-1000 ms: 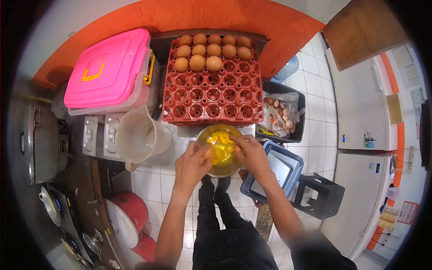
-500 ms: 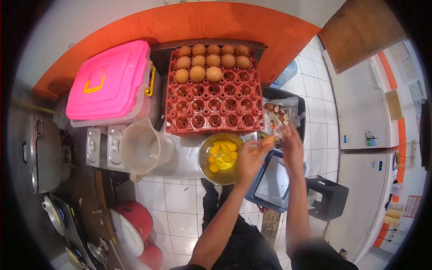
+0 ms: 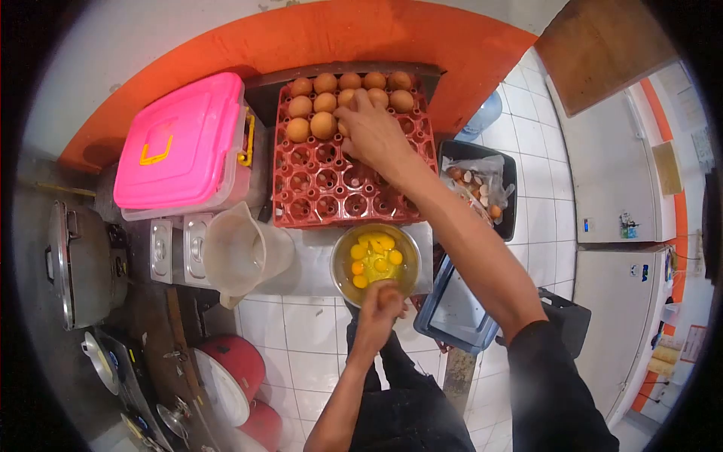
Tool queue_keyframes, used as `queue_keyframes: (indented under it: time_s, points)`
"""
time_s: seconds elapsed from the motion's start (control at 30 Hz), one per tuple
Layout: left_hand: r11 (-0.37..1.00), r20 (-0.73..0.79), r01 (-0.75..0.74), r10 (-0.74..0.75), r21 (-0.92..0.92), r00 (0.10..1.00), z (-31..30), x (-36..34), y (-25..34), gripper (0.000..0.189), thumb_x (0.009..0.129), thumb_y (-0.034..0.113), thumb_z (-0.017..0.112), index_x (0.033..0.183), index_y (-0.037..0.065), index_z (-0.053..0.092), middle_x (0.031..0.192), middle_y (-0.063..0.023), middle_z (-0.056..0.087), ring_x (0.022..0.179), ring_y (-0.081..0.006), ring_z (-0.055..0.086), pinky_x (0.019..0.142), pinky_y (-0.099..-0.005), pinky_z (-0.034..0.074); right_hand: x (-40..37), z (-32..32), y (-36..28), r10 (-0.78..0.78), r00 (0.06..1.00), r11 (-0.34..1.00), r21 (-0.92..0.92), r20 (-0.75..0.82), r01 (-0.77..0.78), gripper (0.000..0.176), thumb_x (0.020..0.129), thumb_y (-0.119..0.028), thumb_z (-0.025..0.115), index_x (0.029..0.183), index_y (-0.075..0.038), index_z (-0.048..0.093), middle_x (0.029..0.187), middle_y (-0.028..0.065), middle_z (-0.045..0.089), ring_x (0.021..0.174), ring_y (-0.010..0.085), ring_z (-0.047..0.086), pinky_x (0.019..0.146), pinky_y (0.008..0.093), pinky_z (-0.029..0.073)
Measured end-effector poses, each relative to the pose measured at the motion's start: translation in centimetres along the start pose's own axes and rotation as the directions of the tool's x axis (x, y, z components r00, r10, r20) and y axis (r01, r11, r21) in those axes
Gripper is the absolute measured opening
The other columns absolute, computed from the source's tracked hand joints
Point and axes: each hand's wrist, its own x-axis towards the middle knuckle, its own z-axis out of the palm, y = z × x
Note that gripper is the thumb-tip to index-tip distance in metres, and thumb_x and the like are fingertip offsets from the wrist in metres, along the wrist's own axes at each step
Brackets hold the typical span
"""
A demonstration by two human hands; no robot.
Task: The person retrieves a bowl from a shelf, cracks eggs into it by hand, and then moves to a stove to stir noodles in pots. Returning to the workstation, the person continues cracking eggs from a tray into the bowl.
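Note:
My left hand is closed around a brown egg at the near rim of a metal bowl. Several yellow yolks lie in clear egg white inside that bowl. Over the red egg tray, my right hand has its fingers curled about another brown egg, at the end of the third row and mostly hidden by them. Brown eggs fill the tray's back rows, while the nearer cups hold none.
A dark bin with cracked shells and a plastic bag stands right of the tray. Left are a translucent pitcher, lidded metal containers and a pink-lidded box. A blue-grey crate sits at the right front.
My right hand has moved from beside the bin to the eggs in the tray. My left hand, with its egg, has shifted left and nearer to me, to the bowl's front rim.

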Motion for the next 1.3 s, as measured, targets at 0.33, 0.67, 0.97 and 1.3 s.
queue_keyframes:
  time_s: [0.33,0.67,0.97,1.3]
  points:
    - [0.985,-0.275,-0.136,0.102,-0.110,0.956,-2.6,1.7,1.0,0.033,0.097,0.018,0.039,0.128,0.010,0.047,0.116,-0.0097,0.053,0.102,-0.0188,0.055,0.082,-0.0325,0.050,-16.7,-3.0,-4.2,0.659,0.752,0.184,0.971,-0.008,-0.151,0.047,0.093,-0.008,0.061,0.134,-0.001,0.037,0.123,0.0195,0.053,0.099,0.0276,0.061,0.089,0.0406,0.052]
    - [0.963,-0.195,-0.022,0.076,0.267,0.978,-0.7,1.3,1.7,0.033,0.100,0.025,0.038,0.127,0.008,0.045,0.125,-0.0142,0.049,0.111,-0.0251,0.053,0.097,-0.0359,0.044,-28.1,3.5,-6.5,0.517,0.855,0.603,0.729,-0.048,-0.324,0.038,0.095,-0.007,0.055,0.131,0.001,0.049,0.128,0.0183,0.052,0.118,0.0308,0.056,0.104,0.0390,0.043]
    - [0.956,-0.191,-0.074,0.132,0.285,0.973,-0.4,1.5,1.3,0.031,0.099,0.026,0.041,0.125,0.009,0.043,0.121,-0.0141,0.051,0.105,-0.0267,0.056,0.086,-0.0362,0.050,-28.1,3.6,-6.5,0.601,0.798,0.472,0.824,-0.041,-0.313,0.041,0.089,0.001,0.055,0.130,-0.001,0.050,0.122,0.0177,0.055,0.113,0.0287,0.058,0.100,0.0342,0.044]
    - [0.994,-0.116,0.077,-0.085,-0.076,0.990,-2.5,2.2,0.6,0.030,0.096,0.017,0.044,0.126,0.014,0.043,0.119,-0.0096,0.052,0.095,-0.0184,0.057,0.079,-0.0318,0.048,-28.3,2.7,-3.4,0.639,0.681,0.031,0.872,0.358,-0.489,0.038,0.086,-0.001,0.067,0.122,-0.001,0.055,0.107,0.0119,0.063,0.095,0.0190,0.064,0.084,0.0299,0.053]
